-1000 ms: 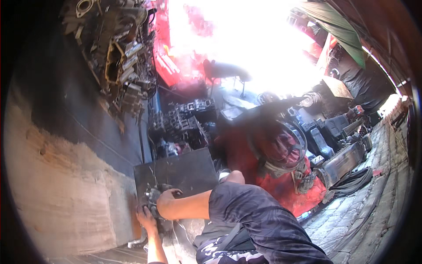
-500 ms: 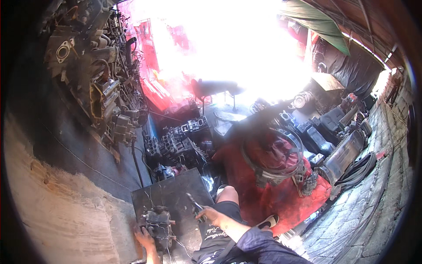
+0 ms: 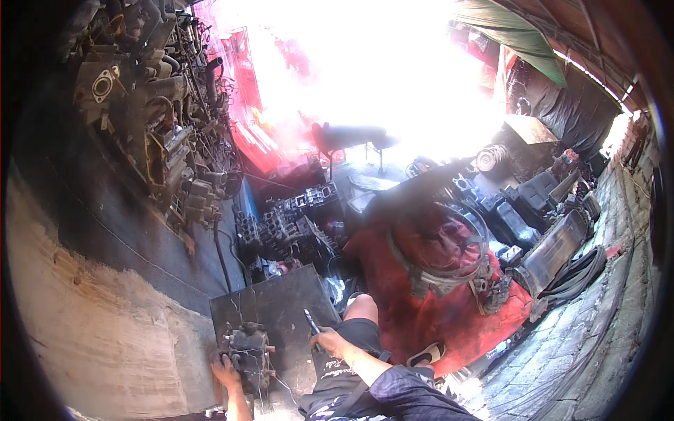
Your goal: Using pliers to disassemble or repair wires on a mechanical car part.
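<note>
A dark, boxy metal part (image 3: 249,349) with short stubs on its right side and thin wires running from it sits on a dark metal-topped bench (image 3: 288,298). Against its left side rests my left hand (image 3: 225,372), fingers apart and touching the edge. My right hand (image 3: 333,342) is closed round a slim dark hand tool (image 3: 311,322) with a pale shaft, held above my lap to the right of the part. The tool's tip points up and away from me, clear of the part. Its exact kind is too small to tell.
Greasy engine parts (image 3: 284,224) are piled beyond the bench, and more hang on the left wall (image 3: 161,140). To the right, a red cover (image 3: 393,309) carries a large ring-shaped part (image 3: 439,281). Coiled black hose (image 3: 576,274) lies beside the block wall.
My right hand has turned slightly, bringing the tool a little more upright and further from the part. The left hand stays at the part's left side. The view has shifted slightly.
</note>
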### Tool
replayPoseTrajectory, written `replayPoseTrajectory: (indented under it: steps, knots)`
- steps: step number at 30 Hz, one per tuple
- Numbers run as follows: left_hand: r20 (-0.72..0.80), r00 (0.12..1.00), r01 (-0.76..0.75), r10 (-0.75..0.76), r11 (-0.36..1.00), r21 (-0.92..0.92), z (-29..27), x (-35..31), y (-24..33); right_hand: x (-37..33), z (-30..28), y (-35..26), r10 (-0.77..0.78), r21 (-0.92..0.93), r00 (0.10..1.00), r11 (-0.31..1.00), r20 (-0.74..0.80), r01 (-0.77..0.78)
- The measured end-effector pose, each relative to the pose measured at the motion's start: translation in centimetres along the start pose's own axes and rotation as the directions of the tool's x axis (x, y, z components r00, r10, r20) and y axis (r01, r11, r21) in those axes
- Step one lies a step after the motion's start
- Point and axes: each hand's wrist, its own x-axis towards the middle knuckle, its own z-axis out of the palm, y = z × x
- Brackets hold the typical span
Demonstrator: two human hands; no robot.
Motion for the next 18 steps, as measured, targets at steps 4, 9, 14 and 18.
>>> replayPoseTrajectory:
  steps: [4,9,14,18]
  knots:
    - [-0.004,1.000,0.018,-0.018,1.000,-0.024,-0.2,-0.2,0.7,-0.8,0.6,-0.8,-0.002,-0.081,1.000,0.997,-0.012,0.001]
    - [-0.011,0.999,-0.035,0.034,0.999,-0.036,0.0,-0.4,0.1,-1.2,0.5,-1.0,0.011,-0.116,1.000,0.993,-0.025,-0.013]
    - [-0.024,0.998,-0.059,0.060,0.998,0.034,0.9,-0.2,-0.7,-0.6,-0.3,-0.1,0.002,-0.123,0.998,0.992,-0.060,-0.009]
    - [-0.004,1.000,-0.015,0.015,1.000,0.012,-0.1,-0.2,-0.1,-1.2,0.4,-1.0,-0.020,-0.127,1.000,0.992,-0.001,0.020]
